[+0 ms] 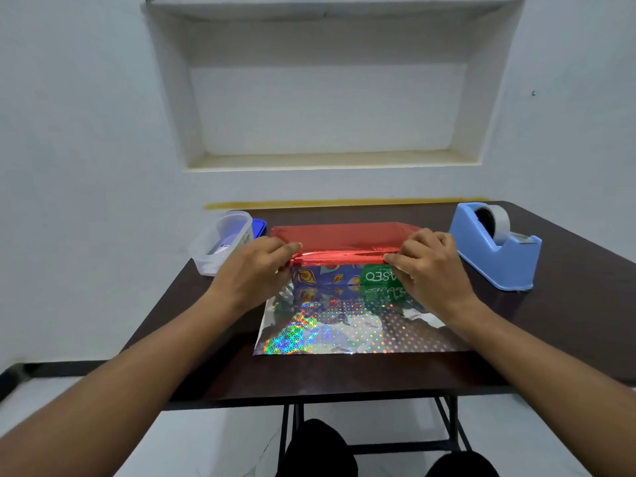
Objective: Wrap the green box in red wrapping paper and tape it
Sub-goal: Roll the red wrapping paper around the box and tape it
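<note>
Hands — left hand point(260, 266), right hand point(426, 261) — pinch shiny red wrapping paper point(344, 241) over the green printed cardboard box point(344, 275), holding the fold taut for taping.

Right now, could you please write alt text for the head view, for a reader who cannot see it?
Two hands, left hand and right hand, pinch the folded edge of red wrapping paper over a green box on a dark table. The paper's shiny holographic inner side lies flat toward the person. A blue tape dispenser stands at right, a clear plastic container at left.
</note>
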`<state>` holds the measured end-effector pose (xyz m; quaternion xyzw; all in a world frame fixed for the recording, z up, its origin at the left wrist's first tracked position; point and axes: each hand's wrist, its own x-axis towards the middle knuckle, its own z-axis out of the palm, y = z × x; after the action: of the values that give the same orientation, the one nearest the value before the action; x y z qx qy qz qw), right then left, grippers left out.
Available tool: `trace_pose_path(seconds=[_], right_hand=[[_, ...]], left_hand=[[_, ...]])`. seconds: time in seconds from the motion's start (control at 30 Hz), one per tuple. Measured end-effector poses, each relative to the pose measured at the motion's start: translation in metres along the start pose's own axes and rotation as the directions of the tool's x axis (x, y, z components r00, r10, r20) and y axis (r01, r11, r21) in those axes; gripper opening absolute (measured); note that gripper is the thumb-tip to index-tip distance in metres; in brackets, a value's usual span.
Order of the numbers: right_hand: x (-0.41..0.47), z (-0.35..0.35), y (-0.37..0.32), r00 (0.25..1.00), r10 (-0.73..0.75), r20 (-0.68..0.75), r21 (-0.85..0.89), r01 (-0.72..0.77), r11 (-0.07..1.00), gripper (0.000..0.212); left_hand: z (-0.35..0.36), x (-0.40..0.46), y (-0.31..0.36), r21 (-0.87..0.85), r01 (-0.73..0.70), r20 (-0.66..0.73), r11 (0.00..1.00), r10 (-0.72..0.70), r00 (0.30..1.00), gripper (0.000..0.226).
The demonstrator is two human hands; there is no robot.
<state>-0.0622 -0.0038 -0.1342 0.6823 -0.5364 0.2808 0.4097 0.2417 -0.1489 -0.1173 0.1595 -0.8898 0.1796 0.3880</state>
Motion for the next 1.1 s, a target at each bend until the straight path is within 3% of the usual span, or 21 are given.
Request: trace_pose_path(seconds=[0.07, 0.13, 0.2, 0.27, 0.33, 0.37, 0.47, 0.6, 0.67, 0.7, 0.73, 0.77, 0.8, 0.83, 0.87, 0.9, 0.93, 1.0, 1.1], right_hand=[[0.001, 0.001, 0.001, 1.0, -0.007, 0.011, 0.01, 0.006, 1.0, 0.021], [0.001, 0.002, 0.0, 1.0, -0.002, 0.019, 0.017, 0.001, 1.0, 0.023], [0.001, 0.004, 0.0, 1.0, 0.008, 0.028, 0.025, -0.009, 1.0, 0.025], [0.0, 0.003, -0.001, 0.999, 0.025, 0.034, 0.025, -0.026, 0.999, 0.027], [0.001, 0.001, -0.003, 0.998, 0.045, 0.038, 0.019, -0.046, 0.999, 0.031], [0.002, 0.001, -0.004, 0.998, 0.056, 0.038, 0.016, -0.056, 0.998, 0.031], [0.003, 0.001, -0.005, 0.996, 0.086, 0.035, 0.011, -0.086, 0.996, 0.026], [0.003, 0.0, -0.005, 0.995, 0.1, 0.021, 0.015, -0.1, 0.995, 0.019], [0.002, 0.0, -0.004, 0.994, 0.104, 0.031, 0.021, -0.104, 0.994, 0.02], [0.002, 0.0, -0.004, 0.994, 0.104, 0.042, 0.028, -0.105, 0.994, 0.021], [0.001, 0.0, -0.003, 0.993, 0.106, 0.053, 0.034, -0.108, 0.994, 0.022], [0.001, 0.0, -0.003, 0.992, 0.109, 0.062, 0.041, -0.112, 0.993, 0.022], [0.0, 0.0, -0.003, 0.991, 0.114, 0.068, 0.051, -0.118, 0.992, 0.022], [0.0, 0.001, -0.003, 0.99, 0.122, 0.072, 0.063, -0.126, 0.99, 0.021], [-0.001, 0.001, -0.002, 0.989, 0.132, 0.071, 0.072, -0.137, 0.988, 0.021], [0.0, 0.002, -0.002, 0.987, 0.143, 0.067, 0.079, -0.148, 0.986, 0.021], [0.0, 0.002, -0.002, 0.986, 0.154, 0.066, 0.083, -0.159, 0.984, 0.021], [0.001, 0.003, -0.002, 0.981, 0.183, 0.065, 0.098, -0.188, 0.977, 0.02], [0.0, 0.001, -0.005, 0.973, 0.228, 0.046, 0.115, -0.232, 0.966, 0.016]], left_hand=[[-0.01, 0.001, 0.002, -0.134, 0.21, 0.072, 0.968, -0.202, 0.977, 0.029], [-0.021, 0.012, 0.011, -0.33, 0.47, 0.153, 0.819, -0.445, 0.883, 0.034], [-0.016, 0.03, 0.006, -0.433, 0.73, 0.228, 0.529, -0.719, 0.656, 0.034], [-0.012, 0.048, -0.002, -0.416, 0.894, 0.421, 0.169, -0.836, 0.354, 0.049], [-0.004, 0.055, -0.004, -0.352, 0.92, 0.708, -0.173, -0.692, 0.141, 0.058], [-0.005, 0.056, -0.002, -0.304, 0.916, 0.786, -0.261, -0.612, 0.087, 0.051], [-0.006, 0.049, 0.003, -0.239, 0.915, 0.832, -0.326, -0.555, 0.02, 0.031], [-0.006, 0.04, 0.002, -0.334, 0.771, 0.862, -0.541, -0.507, 0.018, 0.029], [-0.003, 0.038, 0.008, -0.364, 0.727, 0.857, -0.582, -0.515, 0.017, 0.026], [0.0, 0.037, 0.011, -0.407, 0.716, 0.824, -0.567, -0.566, 0.02, 0.027], [0.003, 0.036, 0.014, -0.474, 0.734, 0.739, -0.487, -0.673, 0.03, 0.03], [0.008, 0.034, 0.017, -0.543, 0.787, 0.562, -0.293, -0.823, 0.081, 0.031], [0.011, 0.033, 0.019, -0.554, 0.832, 0.294, 0.027, -0.929, 0.226, 0.032], [0.01, 0.034, 0.023, -0.48, 0.792, 0.047, 0.377, -0.891, 0.452, 0.033], [0.008, 0.037, 0.028, -0.363, 0.651, -0.093, 0.667, -0.721, 0.687, 0.037], [0.005, 0.041, 0.034, -0.273, 0.471, -0.085, 0.839, -0.509, 0.857, 0.045], [0.005, 0.046, 0.038, -0.219, 0.324, 0.02, 0.92, -0.328, 0.944, 0.055], [0.013, 0.054, 0.044, -0.085, 0.137, 0.208, 0.987, -0.116, 0.971, 0.069], [0.025, 0.056, 0.048, 0.036, -0.011, 0.218, 0.999, 0.003, 0.976, 0.043]])
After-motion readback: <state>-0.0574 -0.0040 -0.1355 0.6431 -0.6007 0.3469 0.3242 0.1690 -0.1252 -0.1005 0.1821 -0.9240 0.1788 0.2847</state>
